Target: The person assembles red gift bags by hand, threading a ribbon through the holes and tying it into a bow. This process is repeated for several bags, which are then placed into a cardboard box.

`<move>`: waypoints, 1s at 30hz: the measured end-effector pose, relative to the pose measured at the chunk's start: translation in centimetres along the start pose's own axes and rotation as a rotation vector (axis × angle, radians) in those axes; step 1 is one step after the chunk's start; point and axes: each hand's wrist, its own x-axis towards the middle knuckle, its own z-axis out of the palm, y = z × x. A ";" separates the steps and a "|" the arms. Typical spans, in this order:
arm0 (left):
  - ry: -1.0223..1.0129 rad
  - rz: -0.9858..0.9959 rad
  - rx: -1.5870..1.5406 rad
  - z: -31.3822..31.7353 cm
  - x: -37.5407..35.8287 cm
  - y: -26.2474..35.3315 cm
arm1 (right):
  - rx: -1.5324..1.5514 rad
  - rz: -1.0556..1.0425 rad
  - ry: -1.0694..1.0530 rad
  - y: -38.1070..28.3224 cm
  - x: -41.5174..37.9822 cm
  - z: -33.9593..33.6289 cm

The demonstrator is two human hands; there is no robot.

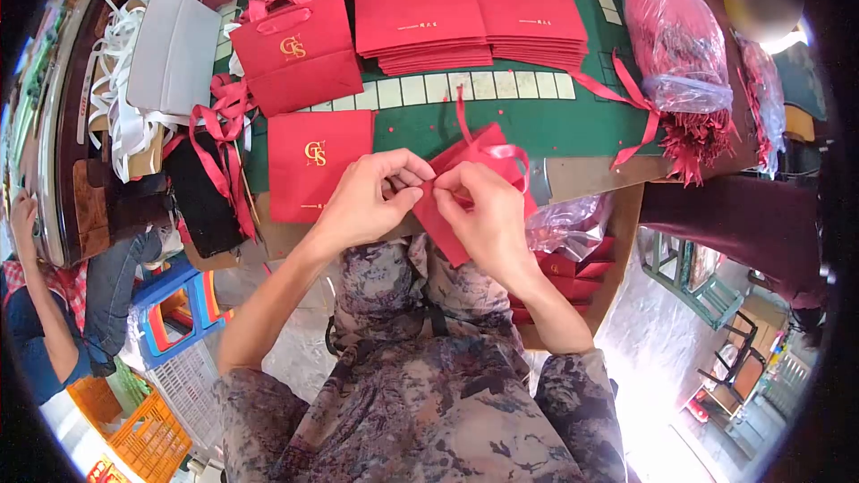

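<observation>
A small red paper bag (442, 231) is tilted at the table's near edge, with a loop of red ribbon (508, 152) standing from its upper side. My right hand (488, 215) is closed in a pinch at the bag's edge, over its face. My left hand (380, 195) is closed too, thumb and fingertips meeting right beside the right fingertips. What the left fingertips pinch is too small to make out. Left of my hands, a flat red bag with a gold logo (300, 165) lies on the green mat (412, 116).
Stacked red bags (420, 9) are at the back. A red bag with ribbon handles (300, 58) lies left of them. Red tassels in a plastic bag (676, 27) lie at the right. White ribbons (112, 63) hang at the left. Another person's arm (45, 304) shows far left.
</observation>
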 end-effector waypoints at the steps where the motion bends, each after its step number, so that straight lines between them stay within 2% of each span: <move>1: -0.019 0.009 -0.010 0.0 0.0 -0.1 | 0.001 -0.005 0.001 -0.1 0.1 -0.2; 4: -0.005 0.063 -0.032 0.5 0.0 -0.6 | 0.104 0.097 -0.035 -0.3 0.3 -0.5; 6: 0.096 0.105 0.007 0.9 0.2 -0.6 | 0.064 0.013 -0.012 0.0 0.3 -0.4; 10: 0.141 0.180 0.169 1.1 -0.1 0.2 | 0.062 -0.106 -0.014 -0.7 1.0 -2.7; 12: 0.251 0.309 0.348 1.8 -0.1 0.1 | -0.116 -0.223 0.093 -1.1 2.2 -3.8; 14: 0.300 0.397 0.420 2.4 -0.2 0.4 | -0.075 -0.215 0.061 -0.6 3.1 -4.3; 16: 0.385 0.526 0.446 2.9 -0.4 0.4 | -0.226 -0.250 -0.201 0.1 3.8 -5.0; 17: 0.434 0.618 0.475 3.1 -0.3 0.1 | -0.211 -0.216 -0.298 0.2 4.2 -5.3; 18: 0.438 0.628 0.478 3.3 -0.3 -0.3 | -0.215 -0.223 -0.291 0.4 4.8 -5.5; 20: 0.485 0.783 0.513 3.6 -0.4 -0.9 | -0.064 -0.212 -0.503 1.2 5.6 -5.7; 24: 0.465 0.794 0.578 3.2 -0.7 -1.2 | 0.070 -0.077 -0.637 2.2 6.5 -5.7; 25: 0.466 0.801 0.580 3.2 -0.7 -1.1 | 0.068 -0.080 -0.632 2.3 6.5 -5.6; 27: 0.472 0.935 0.738 3.1 -0.6 -0.9 | 0.032 0.015 -0.654 2.1 6.6 -5.5; 30: 0.417 0.961 0.776 3.0 -0.6 -0.6 | -0.011 0.129 -0.706 1.2 6.8 -6.1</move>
